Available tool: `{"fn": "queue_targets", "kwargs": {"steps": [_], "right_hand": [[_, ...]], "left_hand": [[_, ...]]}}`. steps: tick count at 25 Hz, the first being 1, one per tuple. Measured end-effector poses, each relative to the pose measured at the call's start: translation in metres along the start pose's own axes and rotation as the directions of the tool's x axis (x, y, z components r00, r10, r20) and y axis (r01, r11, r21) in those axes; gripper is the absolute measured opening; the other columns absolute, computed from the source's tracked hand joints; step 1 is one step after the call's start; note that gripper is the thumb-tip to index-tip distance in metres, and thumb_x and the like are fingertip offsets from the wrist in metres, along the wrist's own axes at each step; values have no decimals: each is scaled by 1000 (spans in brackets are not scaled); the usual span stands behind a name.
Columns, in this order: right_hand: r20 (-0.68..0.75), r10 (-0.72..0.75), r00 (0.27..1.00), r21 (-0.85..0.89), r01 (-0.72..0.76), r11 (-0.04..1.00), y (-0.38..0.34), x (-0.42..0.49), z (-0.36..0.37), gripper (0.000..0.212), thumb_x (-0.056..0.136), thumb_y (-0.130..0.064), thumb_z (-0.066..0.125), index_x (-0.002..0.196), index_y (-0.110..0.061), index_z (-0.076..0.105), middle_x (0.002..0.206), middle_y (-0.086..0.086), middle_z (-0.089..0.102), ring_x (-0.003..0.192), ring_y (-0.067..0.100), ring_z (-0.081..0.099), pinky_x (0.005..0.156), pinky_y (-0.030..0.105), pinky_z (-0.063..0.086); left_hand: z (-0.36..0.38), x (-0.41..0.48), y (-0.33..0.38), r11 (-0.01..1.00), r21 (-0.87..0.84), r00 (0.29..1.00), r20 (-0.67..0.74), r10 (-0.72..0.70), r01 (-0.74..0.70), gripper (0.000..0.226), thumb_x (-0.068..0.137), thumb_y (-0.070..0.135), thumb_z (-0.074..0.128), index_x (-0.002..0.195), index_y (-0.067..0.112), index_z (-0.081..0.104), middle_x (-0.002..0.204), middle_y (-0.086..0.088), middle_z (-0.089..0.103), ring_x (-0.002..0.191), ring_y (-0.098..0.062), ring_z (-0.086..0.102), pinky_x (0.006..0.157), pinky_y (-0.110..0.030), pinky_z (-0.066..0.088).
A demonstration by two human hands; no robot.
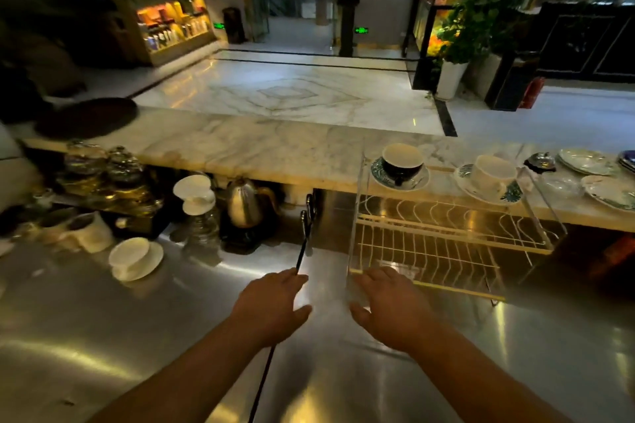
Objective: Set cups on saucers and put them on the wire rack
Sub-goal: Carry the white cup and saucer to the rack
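My left hand [271,309] and right hand [388,309] hover, fingers [287,282] spread and empty, so I'd lift that brittle, slick cup [129,252] by the rim of its saucer [153,264].

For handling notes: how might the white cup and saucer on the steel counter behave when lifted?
Probably fragile: the white cup looks ceramic. Resting on its saucer, it may slide if tilted. The shiny steel counter invites skidding.

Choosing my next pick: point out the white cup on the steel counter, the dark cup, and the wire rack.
white cup [132,256]: head view, outer wall.
dark cup [400,169]: head view, dark outer wall.
wire rack [426,247]: head view, bare lower-tier wires.
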State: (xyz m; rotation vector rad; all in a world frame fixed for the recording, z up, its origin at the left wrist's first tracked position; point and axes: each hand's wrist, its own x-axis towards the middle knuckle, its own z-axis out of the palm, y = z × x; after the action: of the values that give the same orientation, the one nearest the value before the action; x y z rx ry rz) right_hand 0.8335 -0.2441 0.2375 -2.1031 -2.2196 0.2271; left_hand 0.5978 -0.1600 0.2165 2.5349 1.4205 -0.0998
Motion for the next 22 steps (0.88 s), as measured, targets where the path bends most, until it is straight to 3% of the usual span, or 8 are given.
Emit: {"fn": "queue_targets", "kwargs": {"steps": [4, 10, 16, 22], "right_hand": [[27, -106, 994, -36, 107, 994, -68, 26, 13, 55, 94, -59, 37, 138, -30, 53, 133, 0, 62, 120, 21, 54, 97, 39, 45], [47, -250, 967, -50, 252, 966, -188, 99, 48, 50, 96, -53, 42, 135, -25, 57, 132, 2, 60, 122, 23, 50, 102, 39, 42], [114, -246, 963, 37, 243, 969, -315, 191, 100, 52, 95, -51, 44, 141, -28, 50, 138, 0, 56, 126, 21, 47, 104, 37, 41], [147, -206, 967, 47, 201, 978, -379, 274, 135, 55, 91, -53, 47, 141, -30, 51, 142, -1, 55, 132, 21, 44, 110, 37, 38]], "left_hand": [[7, -41, -80, 988, -47, 990, 11, -144, 144, 67, 90, 69, 46, 149, 38, 40, 156, 8, 45, 139, -18, 45, 111, -40, 39], [11, -81, -220, 950, -123, 955, -37, -295, 288, 68, 88, 67, 49, 148, 36, 42, 156, 9, 45, 140, -18, 44, 113, -40, 36], [3, -92, -384, 924, -137, 932, -6, -361, 357, 64, 88, 67, 49, 145, 38, 45, 150, 10, 51, 134, -17, 49, 109, -37, 41], [3, -70, -494, 918, -137, 927, 10, -374, 372, 58, 91, 60, 52, 143, 35, 48, 148, 9, 52, 133, -16, 49, 106, -33, 40]]}}
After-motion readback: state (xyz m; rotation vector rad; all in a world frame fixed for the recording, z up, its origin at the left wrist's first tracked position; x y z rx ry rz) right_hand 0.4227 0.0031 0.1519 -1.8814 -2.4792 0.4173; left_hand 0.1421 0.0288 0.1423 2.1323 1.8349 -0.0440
